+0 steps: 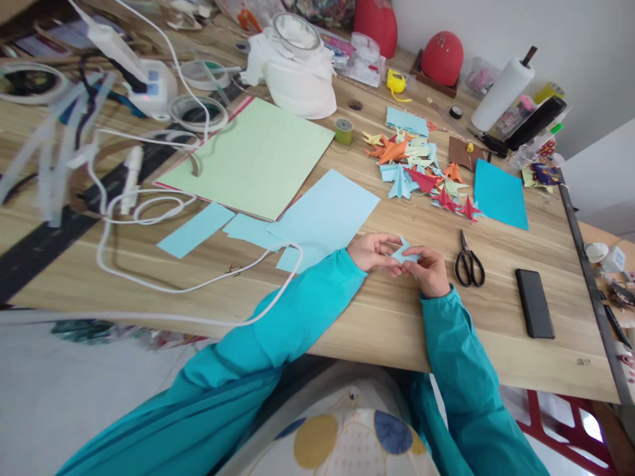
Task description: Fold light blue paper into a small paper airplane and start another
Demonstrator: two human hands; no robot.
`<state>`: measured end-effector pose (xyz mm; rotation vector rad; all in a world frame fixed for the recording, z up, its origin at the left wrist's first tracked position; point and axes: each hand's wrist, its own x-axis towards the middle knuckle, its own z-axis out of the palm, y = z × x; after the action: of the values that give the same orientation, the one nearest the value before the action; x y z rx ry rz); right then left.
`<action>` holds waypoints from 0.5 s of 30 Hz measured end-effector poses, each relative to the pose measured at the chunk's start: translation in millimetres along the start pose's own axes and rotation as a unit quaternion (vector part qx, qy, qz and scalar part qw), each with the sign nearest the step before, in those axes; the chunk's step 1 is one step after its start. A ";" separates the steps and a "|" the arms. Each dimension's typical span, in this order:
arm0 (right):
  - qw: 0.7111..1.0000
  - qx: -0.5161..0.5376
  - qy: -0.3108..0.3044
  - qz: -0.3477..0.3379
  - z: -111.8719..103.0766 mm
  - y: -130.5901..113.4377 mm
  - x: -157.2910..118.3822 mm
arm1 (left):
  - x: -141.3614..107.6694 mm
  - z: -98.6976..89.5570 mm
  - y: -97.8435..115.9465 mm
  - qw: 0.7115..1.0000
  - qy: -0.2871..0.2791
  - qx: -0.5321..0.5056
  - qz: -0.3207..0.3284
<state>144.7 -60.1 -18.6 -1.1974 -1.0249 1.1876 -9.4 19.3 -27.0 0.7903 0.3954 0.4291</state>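
A small piece of folded light-blue paper [405,252] is pinched between my two hands, just above the wooden table. My left hand [373,252] grips its left side, and my right hand [429,270] has thumb and finger closed on its right side. Fingers cover part of the folds. Beyond my hands lies a pile of folded paper figures [421,168] in orange, red, yellow and blue. Light-blue sheets [332,205] are spread left of my hands. Black-handled scissors [469,261] rest to the right of my right hand.
A white cable [193,289] loops across the left side and over my left sleeve. Green paper [253,158] lies behind the blue sheets. A black phone [534,304] and a bright blue sheet [501,194] are on the right. Tape rolls [198,114] sit at the back left.
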 end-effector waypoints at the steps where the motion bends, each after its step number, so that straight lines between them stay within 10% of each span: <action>1: 1.000 0.007 0.002 0.000 -0.9 1.5 0.0 | -0.2 -0.7 -0.1 1.000 -0.009 -0.008 -0.003; 15: 0.995 0.074 0.052 0.050 7.7 -11.7 -1.0 | -1.6 -8.7 1.9 0.996 -0.073 -0.051 -0.009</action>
<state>138.3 -59.9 -6.1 -1.1911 -0.7935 1.2423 -15.5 24.8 -30.8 0.7141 0.2417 0.3696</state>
